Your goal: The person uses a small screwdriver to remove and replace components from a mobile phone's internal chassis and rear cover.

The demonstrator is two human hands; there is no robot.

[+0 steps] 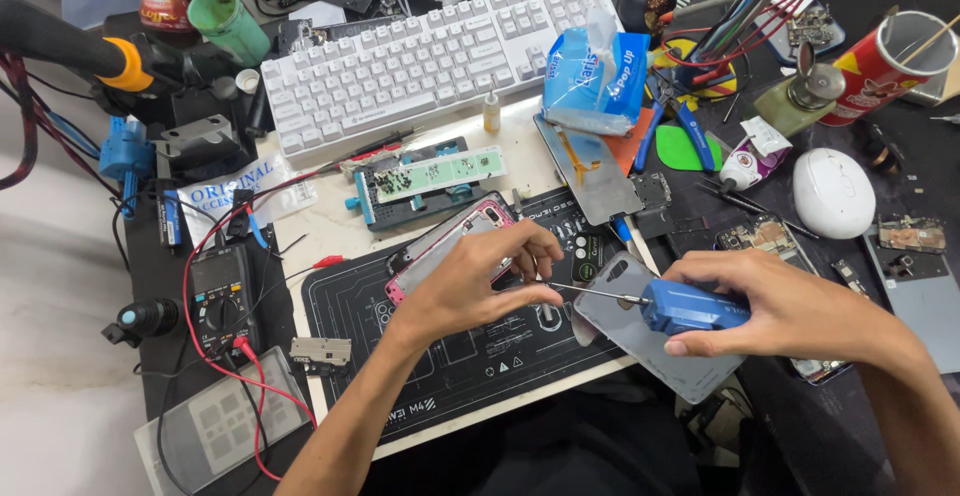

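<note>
Phone [450, 246], pink-framed, is lying on the black mat [450, 366], under the left hand [480, 286], whose fingers are curling loosely, steadying the driver tip. Right hand [790, 306] is gripping the blue screwdriver [690, 308]; keeping it square should prevent slipping. The screw is hidden behind the fingers.

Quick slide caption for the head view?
Right hand aims blue screwdriver at pink-framed phone steadied by left hand on mat.

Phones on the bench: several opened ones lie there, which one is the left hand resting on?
The pink-framed opened phone under the left hand on the black work mat. The bare circuit-board phone lies apart, beyond the right hand.
</note>
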